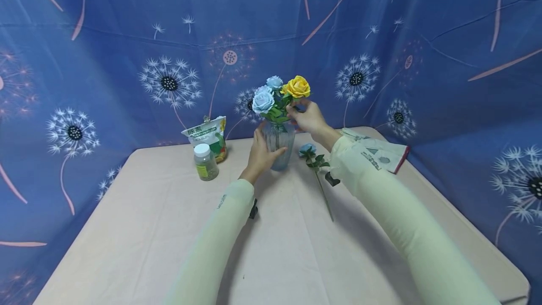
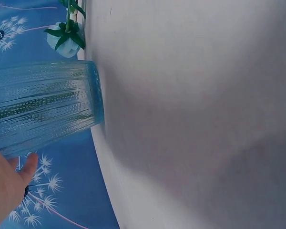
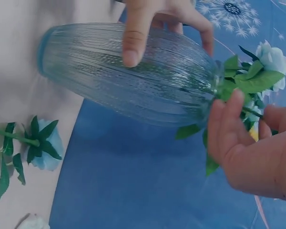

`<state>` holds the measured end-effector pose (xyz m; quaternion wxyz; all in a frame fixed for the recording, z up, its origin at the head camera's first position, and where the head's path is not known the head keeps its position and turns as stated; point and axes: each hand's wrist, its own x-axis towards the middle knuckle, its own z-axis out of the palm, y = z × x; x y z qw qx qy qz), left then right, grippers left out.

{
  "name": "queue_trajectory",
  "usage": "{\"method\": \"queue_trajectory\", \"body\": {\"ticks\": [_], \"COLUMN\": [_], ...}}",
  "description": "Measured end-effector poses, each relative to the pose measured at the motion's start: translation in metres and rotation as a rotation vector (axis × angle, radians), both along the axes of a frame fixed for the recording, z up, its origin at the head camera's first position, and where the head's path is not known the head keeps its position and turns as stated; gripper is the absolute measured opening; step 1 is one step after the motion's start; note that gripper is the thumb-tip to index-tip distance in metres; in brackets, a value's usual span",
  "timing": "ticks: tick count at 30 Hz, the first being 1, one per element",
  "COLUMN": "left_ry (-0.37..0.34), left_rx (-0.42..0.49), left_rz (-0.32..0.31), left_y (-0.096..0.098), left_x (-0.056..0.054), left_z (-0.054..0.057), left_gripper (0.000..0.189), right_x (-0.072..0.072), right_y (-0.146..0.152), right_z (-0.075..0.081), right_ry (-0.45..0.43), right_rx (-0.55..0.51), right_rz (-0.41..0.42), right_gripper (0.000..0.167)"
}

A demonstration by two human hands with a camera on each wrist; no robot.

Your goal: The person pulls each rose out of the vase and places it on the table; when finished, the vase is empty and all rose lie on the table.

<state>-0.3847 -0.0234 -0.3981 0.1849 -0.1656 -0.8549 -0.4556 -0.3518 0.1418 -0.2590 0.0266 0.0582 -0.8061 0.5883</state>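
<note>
A clear, ribbed glass vase (image 1: 282, 147) stands on the table with several light blue roses (image 1: 263, 101) and green leaves at its mouth. My left hand (image 1: 260, 154) grips the vase from the left, its thumb across the near side. At the vase's mouth my right hand (image 1: 311, 118) pinches a green stem (image 3: 252, 112) between thumb and fingers, just under a yellow rose (image 1: 298, 87). Green stems show dimly through the glass in the left wrist view. On the table to the right lies another blue rose (image 1: 307, 149), its stem pointing toward me.
Left of the vase stand a white-capped clear jar (image 1: 205, 163) and a green-and-white pouch (image 1: 215, 135) behind it. A folded, printed cloth (image 1: 383, 149) with a red edge lies at the back right, beyond my right forearm. A blue dandelion curtain (image 1: 271, 22) hangs behind the table.
</note>
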Motion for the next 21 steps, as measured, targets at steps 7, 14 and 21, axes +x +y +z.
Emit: {"method": "queue_trajectory", "body": {"ticks": [7,14,21], "left_ry": [-0.018,-0.002,0.014], "left_rx": [0.005,0.011,0.009], "left_rz": [-0.003,-0.010,-0.011], "left_y": [0.000,0.001,0.001], "left_x": [0.001,0.000,-0.001], "left_z": [-0.001,-0.001,-0.001], "left_gripper": [0.106,0.106,0.106], "right_x": [-0.004,-0.006,-0.007], "right_y": [-0.002,-0.005,-0.011], "right_z": [-0.015,-0.027,-0.034], "right_ry": [0.068,0.159,0.149], "right_rx": [0.004,-0.002,-0.103], "right_rz": [0.037,0.000,-0.095], "right_gripper": [0.034,0.031,0.023]}}
